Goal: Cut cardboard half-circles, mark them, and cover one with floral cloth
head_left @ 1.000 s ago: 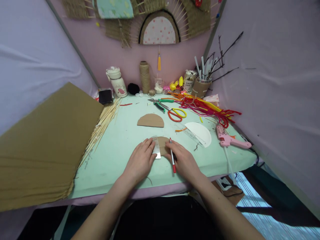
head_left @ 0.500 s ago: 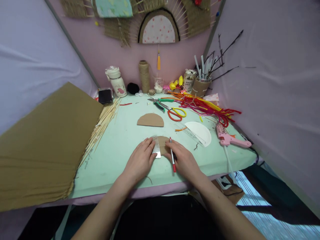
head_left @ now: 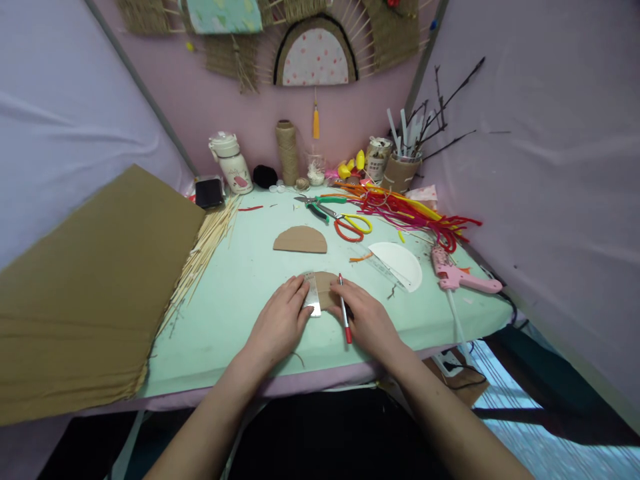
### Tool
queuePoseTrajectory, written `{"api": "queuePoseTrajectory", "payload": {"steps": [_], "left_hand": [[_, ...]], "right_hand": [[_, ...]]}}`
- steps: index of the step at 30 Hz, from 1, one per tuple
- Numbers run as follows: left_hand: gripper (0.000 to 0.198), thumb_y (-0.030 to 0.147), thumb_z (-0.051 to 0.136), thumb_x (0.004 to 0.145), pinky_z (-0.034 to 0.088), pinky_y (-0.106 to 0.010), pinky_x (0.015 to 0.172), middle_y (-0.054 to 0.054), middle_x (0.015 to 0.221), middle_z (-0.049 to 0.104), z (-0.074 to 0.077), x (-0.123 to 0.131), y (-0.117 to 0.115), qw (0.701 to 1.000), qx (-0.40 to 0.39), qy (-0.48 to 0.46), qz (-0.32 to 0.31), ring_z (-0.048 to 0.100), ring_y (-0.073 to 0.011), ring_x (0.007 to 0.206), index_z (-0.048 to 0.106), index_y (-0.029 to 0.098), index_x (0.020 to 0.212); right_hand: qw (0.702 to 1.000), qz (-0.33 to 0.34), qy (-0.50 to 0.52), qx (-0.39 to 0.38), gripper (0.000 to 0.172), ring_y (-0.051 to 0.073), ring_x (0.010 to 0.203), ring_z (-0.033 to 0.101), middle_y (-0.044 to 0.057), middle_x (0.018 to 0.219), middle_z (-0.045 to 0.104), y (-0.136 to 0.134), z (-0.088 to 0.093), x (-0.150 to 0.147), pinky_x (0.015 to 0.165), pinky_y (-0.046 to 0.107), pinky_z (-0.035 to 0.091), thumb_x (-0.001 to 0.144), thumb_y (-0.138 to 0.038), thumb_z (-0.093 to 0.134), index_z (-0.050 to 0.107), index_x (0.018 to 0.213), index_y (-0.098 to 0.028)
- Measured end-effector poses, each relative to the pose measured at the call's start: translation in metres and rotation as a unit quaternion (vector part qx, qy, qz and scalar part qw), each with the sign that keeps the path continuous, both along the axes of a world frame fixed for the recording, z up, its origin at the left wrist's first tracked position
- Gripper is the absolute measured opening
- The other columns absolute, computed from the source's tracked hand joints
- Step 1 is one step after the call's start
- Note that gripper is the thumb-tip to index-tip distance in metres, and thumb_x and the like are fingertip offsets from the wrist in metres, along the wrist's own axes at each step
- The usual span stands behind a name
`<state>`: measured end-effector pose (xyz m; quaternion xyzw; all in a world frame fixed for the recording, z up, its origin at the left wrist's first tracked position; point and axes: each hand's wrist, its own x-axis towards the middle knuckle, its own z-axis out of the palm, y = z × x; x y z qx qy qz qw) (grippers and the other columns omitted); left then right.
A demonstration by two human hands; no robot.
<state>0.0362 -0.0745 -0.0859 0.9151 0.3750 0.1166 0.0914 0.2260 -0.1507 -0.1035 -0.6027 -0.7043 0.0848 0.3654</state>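
Note:
My left hand (head_left: 280,320) lies flat, fingers stretched, pressing a short clear ruler (head_left: 313,295) onto a small brown cardboard piece (head_left: 328,288) near the table's front edge. My right hand (head_left: 367,319) rests on the right side of that piece with a red pen (head_left: 345,312) held in its fingers, tip pointing away from me. Both hands partly hide the cardboard piece.
A brown cardboard semicircle (head_left: 301,240) and a white half plate (head_left: 400,263) lie further back. Scissors (head_left: 345,223), red pipe cleaners (head_left: 420,217) and a pink glue gun (head_left: 463,277) sit right. Bamboo sticks (head_left: 205,250) and a large cardboard sheet (head_left: 85,287) are left.

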Motion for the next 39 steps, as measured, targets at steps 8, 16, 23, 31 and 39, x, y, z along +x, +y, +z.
{"api": "queuePoseTrajectory", "payload": {"steps": [8, 16, 23, 31, 39], "left_hand": [[0.045, 0.032, 0.043, 0.096, 0.036, -0.044, 0.113, -0.013, 0.148, 0.044, 0.0005, 0.0004, -0.0001, 1.000, -0.015, -0.014, 0.003, 0.038, -0.0251, 0.138, 0.048, 0.016, 0.138], [0.045, 0.032, 0.042, 0.097, 0.036, -0.044, 0.113, -0.013, 0.149, 0.044, 0.0006, 0.0001, 0.0001, 1.000, -0.014, -0.010, 0.002, 0.038, -0.0253, 0.139, 0.048, 0.014, 0.137], [0.046, 0.033, 0.042, 0.096, 0.035, -0.042, 0.114, -0.013, 0.149, 0.043, 0.0032, 0.0005, 0.0002, 1.000, -0.020, 0.006, 0.003, 0.038, -0.0253, 0.139, 0.048, 0.012, 0.137], [0.045, 0.033, 0.043, 0.096, 0.036, -0.042, 0.113, -0.012, 0.148, 0.044, 0.0014, -0.0001, 0.0005, 1.000, -0.010, -0.006, -0.001, 0.039, -0.0252, 0.138, 0.048, 0.015, 0.137], [0.048, 0.032, 0.043, 0.096, 0.036, -0.042, 0.114, -0.013, 0.149, 0.042, -0.0001, -0.0006, 0.0016, 1.000, -0.019, 0.000, -0.004, 0.037, -0.0256, 0.139, 0.047, 0.011, 0.138]], "right_hand": [[1.000, 0.000, 0.006, 0.006, 0.033, 0.028, 0.125, 0.054, 0.013, 0.124, 0.064, 0.0003, -0.0001, 0.0005, 0.100, 0.048, 0.049, 0.090, -0.023, 0.058, 0.057, 0.123, -0.022], [1.000, 0.000, 0.001, 0.000, 0.031, 0.028, 0.125, 0.054, 0.014, 0.124, 0.064, 0.0003, 0.0009, 0.0002, 0.100, 0.047, 0.050, 0.090, -0.023, 0.058, 0.057, 0.121, -0.021], [1.000, 0.004, -0.004, 0.002, 0.030, 0.029, 0.125, 0.054, 0.015, 0.124, 0.064, 0.0004, 0.0011, 0.0003, 0.100, 0.047, 0.049, 0.091, -0.023, 0.058, 0.057, 0.120, -0.019], [1.000, 0.002, -0.010, 0.003, 0.030, 0.028, 0.125, 0.054, 0.014, 0.125, 0.063, 0.0005, 0.0002, 0.0006, 0.102, 0.045, 0.048, 0.091, -0.024, 0.058, 0.057, 0.120, -0.019], [1.000, 0.002, -0.007, -0.004, 0.030, 0.027, 0.126, 0.053, 0.014, 0.125, 0.064, 0.0005, 0.0007, 0.0008, 0.102, 0.045, 0.048, 0.091, -0.024, 0.058, 0.057, 0.120, -0.019]]}}
